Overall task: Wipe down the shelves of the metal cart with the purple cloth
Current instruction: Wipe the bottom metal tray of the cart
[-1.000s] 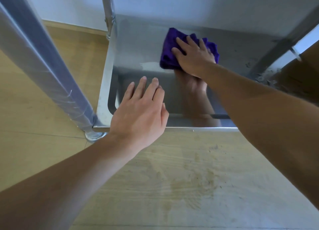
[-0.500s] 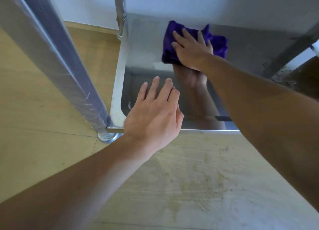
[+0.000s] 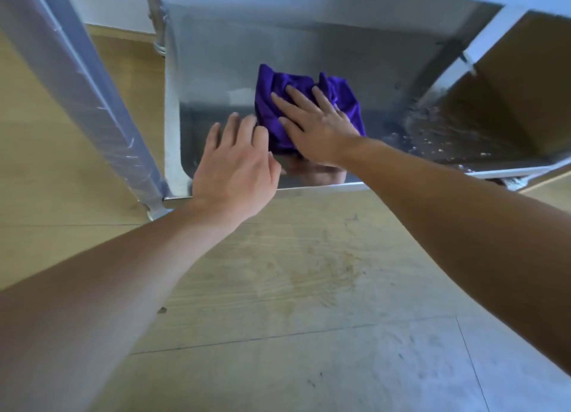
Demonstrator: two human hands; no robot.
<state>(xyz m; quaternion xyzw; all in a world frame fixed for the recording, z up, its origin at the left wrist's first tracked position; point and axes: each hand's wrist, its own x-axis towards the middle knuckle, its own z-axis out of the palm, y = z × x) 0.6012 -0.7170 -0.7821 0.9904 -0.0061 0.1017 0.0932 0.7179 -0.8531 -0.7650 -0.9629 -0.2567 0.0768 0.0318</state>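
The purple cloth (image 3: 296, 93) lies bunched on the bottom shelf (image 3: 216, 72) of the metal cart, near the shelf's middle. My right hand (image 3: 315, 124) presses flat on the cloth with fingers spread, covering its near half. My left hand (image 3: 238, 167) hovers or rests at the shelf's front edge, just left of the cloth, fingers extended and holding nothing. The shiny shelf mirrors my right hand below the cloth.
A plastic-wrapped cart leg (image 3: 89, 96) slants across the left, and a rear post (image 3: 154, 13) stands behind it. Crumbs and dirt (image 3: 432, 133) speckle the shelf's right side. A brown box-like surface (image 3: 525, 81) sits at right. Wooden floor (image 3: 293, 288) lies below.
My right hand has dragged the cloth from the back of the shelf toward the front edge. The view has shifted right, and my left hand now sits close beside the cloth.
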